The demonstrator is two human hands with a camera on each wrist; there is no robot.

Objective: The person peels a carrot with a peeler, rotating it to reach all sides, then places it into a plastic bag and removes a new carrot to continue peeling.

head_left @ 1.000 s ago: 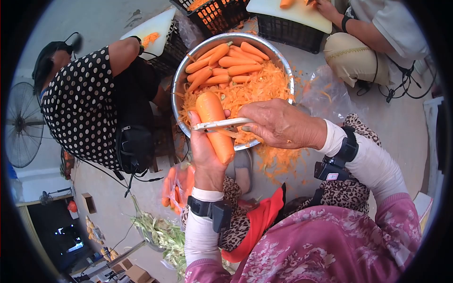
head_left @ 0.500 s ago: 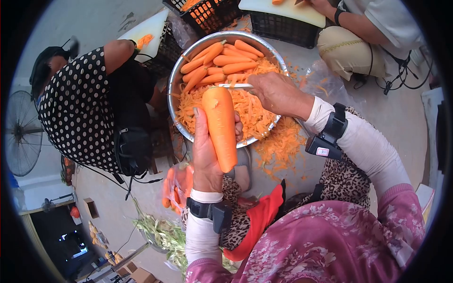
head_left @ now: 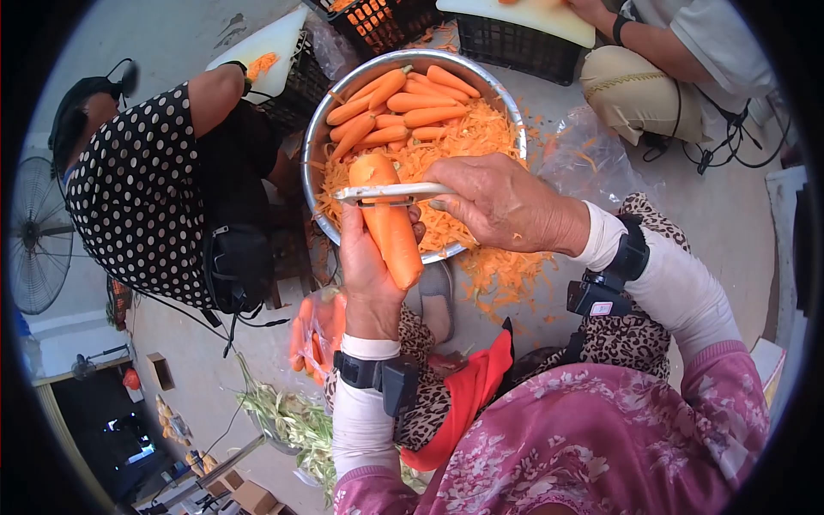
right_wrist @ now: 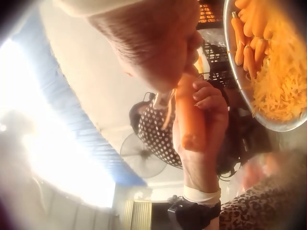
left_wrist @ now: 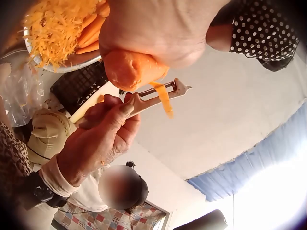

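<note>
My left hand (head_left: 367, 273) grips a thick carrot (head_left: 395, 242), its fingers wrapped behind it and the thumb along its side. Across the carrot's upper part lies a pale-handled peeler (head_left: 403, 190), held by its handle in my right hand (head_left: 515, 206). In the left wrist view a strip of peel (left_wrist: 165, 103) hangs through the peeler's blade slot beside the carrot's blunt end. The right wrist view shows the left fingers (right_wrist: 207, 96) curled over the carrot; there the right hand hides the peeler. Below both hands sits a metal basin (head_left: 521, 129) with peeled carrots (head_left: 421, 101) and heaped shavings (head_left: 468, 146).
Shavings (head_left: 506, 279) litter the floor right of the basin. A plastic bag of carrots (head_left: 318, 335) lies near my left knee. One person in a dotted top (head_left: 137, 189) crouches at left, another at upper right beside a board on a black crate (head_left: 519, 47).
The peeler went from across the carrot to its far end, then came back onto its upper part. The carrot tilted upright and leaned left again, still in my left hand.
</note>
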